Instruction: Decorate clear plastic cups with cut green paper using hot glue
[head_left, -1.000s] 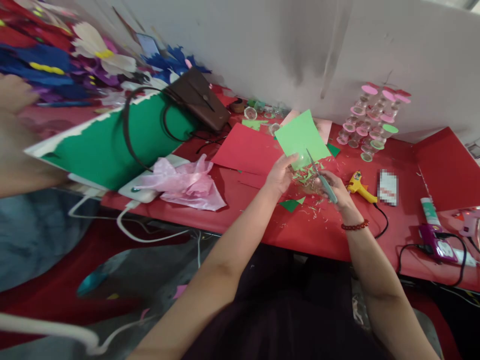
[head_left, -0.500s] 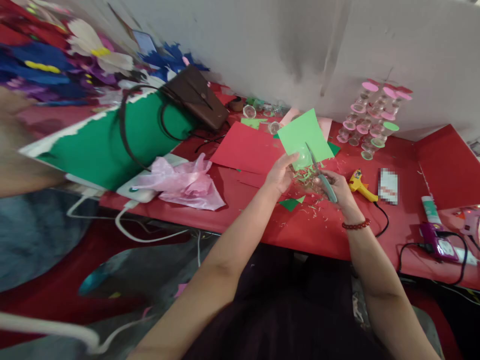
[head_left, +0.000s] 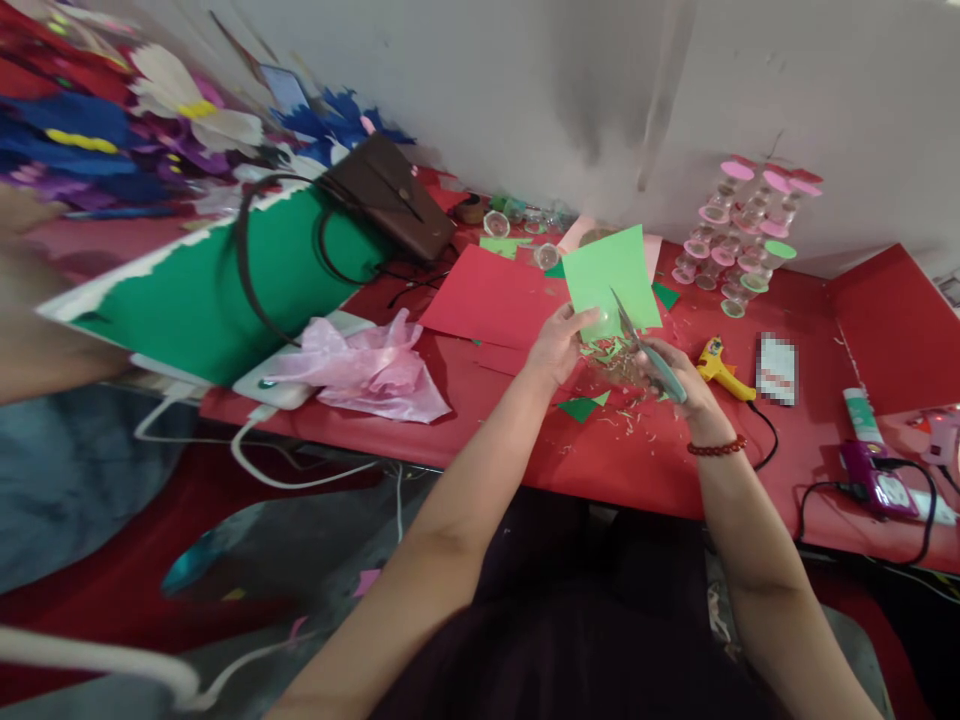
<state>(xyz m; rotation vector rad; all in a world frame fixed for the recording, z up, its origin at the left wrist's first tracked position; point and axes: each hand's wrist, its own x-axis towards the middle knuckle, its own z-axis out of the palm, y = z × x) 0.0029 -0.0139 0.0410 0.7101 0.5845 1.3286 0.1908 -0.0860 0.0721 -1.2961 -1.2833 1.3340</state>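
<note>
My left hand (head_left: pixel 556 345) pinches the lower left edge of a light green paper sheet (head_left: pixel 615 268), held above the table. A small clear round piece (head_left: pixel 602 322), probably a plastic cup, shows against the sheet by my thumb. My right hand (head_left: pixel 679 378) is closed round scissors (head_left: pixel 651 362) with grey-green handles, and their blades lie over the sheet's lower part. Whether the blades are cutting into the paper I cannot tell. Below both hands, thin green paper scraps (head_left: pixel 611 352) are scattered, with a dark green paper triangle (head_left: pixel 580 409) close by.
Right of my hand lie a yellow glue gun (head_left: pixel 724 370) and a purple device (head_left: pixel 879 482) with cables. Stacked plastic cups (head_left: pixel 739 235) stand near the wall. Leftward are red paper (head_left: pixel 487 295), a pink plastic bag (head_left: pixel 375 365) and a brown handbag (head_left: pixel 394 195). Another person's arm (head_left: pixel 45 300) shows far left.
The green sheet has turned slightly clockwise in my left hand. My right hand and the scissors have shifted slightly to the right.
</note>
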